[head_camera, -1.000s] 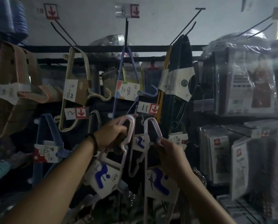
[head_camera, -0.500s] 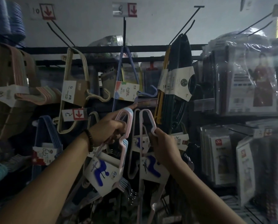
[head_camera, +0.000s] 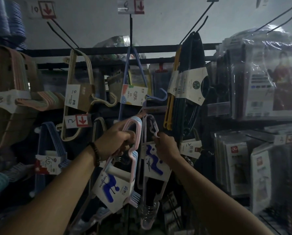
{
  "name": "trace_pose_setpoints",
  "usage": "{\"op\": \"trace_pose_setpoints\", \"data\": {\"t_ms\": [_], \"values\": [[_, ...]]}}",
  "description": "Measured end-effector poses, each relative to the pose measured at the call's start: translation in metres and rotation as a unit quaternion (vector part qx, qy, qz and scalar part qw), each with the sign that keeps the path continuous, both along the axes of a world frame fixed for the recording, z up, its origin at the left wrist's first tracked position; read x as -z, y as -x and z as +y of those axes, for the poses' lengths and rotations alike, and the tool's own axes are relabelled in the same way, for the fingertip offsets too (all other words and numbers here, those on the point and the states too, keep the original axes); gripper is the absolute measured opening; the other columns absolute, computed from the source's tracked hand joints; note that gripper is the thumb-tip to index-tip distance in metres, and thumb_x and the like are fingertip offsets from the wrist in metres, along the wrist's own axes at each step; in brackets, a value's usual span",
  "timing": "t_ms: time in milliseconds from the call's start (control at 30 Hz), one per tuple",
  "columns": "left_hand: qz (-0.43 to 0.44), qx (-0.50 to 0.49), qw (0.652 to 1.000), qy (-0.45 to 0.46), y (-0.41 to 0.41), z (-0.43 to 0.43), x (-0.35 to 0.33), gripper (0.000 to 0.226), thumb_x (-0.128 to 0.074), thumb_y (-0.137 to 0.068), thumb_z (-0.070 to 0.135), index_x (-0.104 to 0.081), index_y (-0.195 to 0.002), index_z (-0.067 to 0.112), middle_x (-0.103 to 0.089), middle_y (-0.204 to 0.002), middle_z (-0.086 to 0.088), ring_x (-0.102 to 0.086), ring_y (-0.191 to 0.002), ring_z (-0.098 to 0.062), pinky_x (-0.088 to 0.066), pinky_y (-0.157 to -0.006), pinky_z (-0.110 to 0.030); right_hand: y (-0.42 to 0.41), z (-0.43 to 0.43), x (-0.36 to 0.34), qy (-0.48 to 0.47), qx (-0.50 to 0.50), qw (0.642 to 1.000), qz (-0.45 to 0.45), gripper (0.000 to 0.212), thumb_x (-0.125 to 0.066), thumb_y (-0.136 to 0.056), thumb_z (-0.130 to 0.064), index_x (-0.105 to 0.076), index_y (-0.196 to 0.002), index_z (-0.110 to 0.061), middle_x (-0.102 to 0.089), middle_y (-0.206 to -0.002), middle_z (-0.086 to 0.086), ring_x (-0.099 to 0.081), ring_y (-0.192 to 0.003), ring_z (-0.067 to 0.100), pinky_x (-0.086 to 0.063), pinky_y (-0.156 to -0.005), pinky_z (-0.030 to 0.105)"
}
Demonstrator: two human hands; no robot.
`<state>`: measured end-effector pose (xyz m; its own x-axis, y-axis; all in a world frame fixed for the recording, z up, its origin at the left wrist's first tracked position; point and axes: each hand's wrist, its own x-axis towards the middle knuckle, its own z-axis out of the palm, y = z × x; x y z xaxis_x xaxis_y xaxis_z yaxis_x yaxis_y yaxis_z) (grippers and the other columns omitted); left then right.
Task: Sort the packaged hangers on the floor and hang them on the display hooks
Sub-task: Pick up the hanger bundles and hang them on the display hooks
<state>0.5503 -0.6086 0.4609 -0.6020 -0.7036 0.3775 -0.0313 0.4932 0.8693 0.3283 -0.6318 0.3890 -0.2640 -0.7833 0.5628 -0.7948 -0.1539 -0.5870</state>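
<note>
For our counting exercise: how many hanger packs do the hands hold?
2: a pink pack in the left hand, a lilac pack in the right hand, right of it. More may be hidden.

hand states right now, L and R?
Left hand: closed, gripping the pink hanger pack by its hook end.
Right hand: closed, gripping the lavender hanger pack near its hook.

Smooth pastel plastic hangers (head_camera: 133, 133), matt paper sleeve (head_camera: 113, 185), thin black metal hooks (head_camera: 198, 26), glossy plastic-wrapped packs (head_camera: 264, 73)
</note>
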Motion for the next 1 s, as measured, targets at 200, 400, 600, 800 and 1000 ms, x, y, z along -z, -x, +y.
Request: {"op": "trace_pose_setpoints", "data": {"t_ms": [200, 400, 600, 800, 1000], "values": [[0.011, -0.004, 1.000, -0.027, 0.002, 0.014, -0.001, 0.066, -0.049, -0.082, 0.011, -0.063, -0.130, 0.055, -0.040, -0.079, -0.015, -0.027, -0.058, -0.025, -0.023, -0.056, -0.043, 0.000, -0.045, -0.006, -0.093, 0.071, 0.982, 0.148, 0.019, -0.055, -0.105, -0.010, -0.065, -0.122, -0.008, -0.068, -0.121, 0.013, -0.068, -0.109, 0.028, -0.059, -0.094, 0.036], [0.043, -0.022, 0.998, -0.047, 0.005, 0.019, 0.011, 0.057, -0.039, -0.098, 0.004, -0.071, -0.120, 0.044, -0.038, -0.077, -0.012, -0.030, -0.053, -0.017, -0.023, -0.050, -0.031, 0.008, -0.091, -0.001, -0.095, 0.069, 0.993, 0.005, 0.013, -0.054, -0.106, -0.034, -0.062, -0.105, -0.023, -0.066, -0.104, 0.006, -0.064, -0.094, 0.025, -0.053, -0.073, 0.034], [0.060, -0.043, 0.996, -0.056, -0.001, 0.018, 0.031, 0.068, -0.035, -0.099, -0.001, -0.062, -0.134, 0.049, -0.027, -0.068, -0.007, -0.022, -0.052, -0.018, -0.015, -0.050, -0.034, 0.010, -0.062, -0.006, -0.115, 0.009, 0.993, 0.005, 0.035, -0.045, -0.105, -0.029, -0.039, -0.071, -0.031, -0.048, -0.079, -0.003, -0.049, -0.076, 0.018, -0.043, -0.079, 0.036], [0.091, -0.079, 0.991, -0.060, 0.001, 0.019, 0.051, 0.055, -0.045, -0.096, 0.001, -0.071, -0.123, 0.040, -0.039, -0.067, -0.010, -0.033, -0.055, -0.024, -0.029, -0.052, -0.034, -0.017, 0.029, 0.012, 0.074, -0.079, 0.984, -0.139, 0.041, -0.041, -0.109, -0.042, -0.067, -0.087, -0.018, -0.071, -0.080, 0.002, -0.068, -0.069, 0.017, -0.058, -0.064, 0.043], [0.138, -0.094, 0.986, -0.021, 0.017, 0.038, 0.061, 0.035, -0.058, -0.090, -0.008, -0.072, -0.114, 0.012, -0.074, -0.086, -0.006, -0.070, -0.077, -0.023, -0.057, -0.069, -0.032, -0.042, 0.126, 0.042, 0.110, -0.245, 0.955, -0.125, 0.028, -0.060, -0.104, -0.039, -0.064, -0.129, -0.027, -0.077, -0.099, -0.001, -0.076, -0.089, 0.014, -0.063, -0.073, 0.036]]}}
